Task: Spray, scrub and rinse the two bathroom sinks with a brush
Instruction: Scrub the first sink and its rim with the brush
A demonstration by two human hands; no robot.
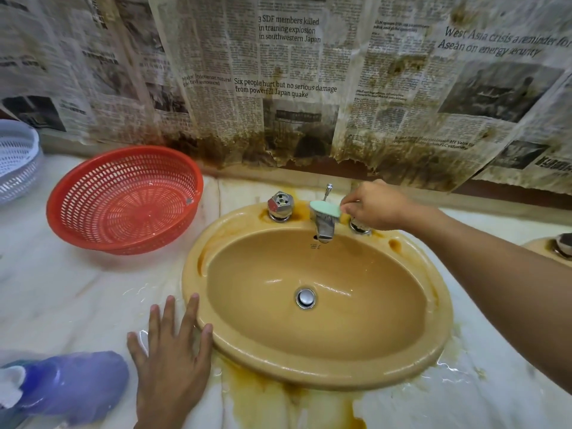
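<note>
A tan oval sink (318, 371) with a chrome drain plug (305, 298) is set in a wet, rust-stained marble counter (77, 305). My right hand (376, 205) holds a pale green brush (325, 209) against the top of the chrome faucet (324, 226), fingers pinching its end. The right tap (359, 226) is partly hidden under that hand; the left tap (280, 205) stands free. My left hand (171, 354) rests flat on the counter, fingers spread, fingertips touching the sink's left rim. The second sink's edge (538, 246) shows at far right.
A red plastic colander (123, 199) sits on the counter left of the sink, a white basket (17, 159) beyond it. A blurred purple spray bottle (71, 385) lies at the lower left. Stained newspaper (284, 88) covers the wall behind.
</note>
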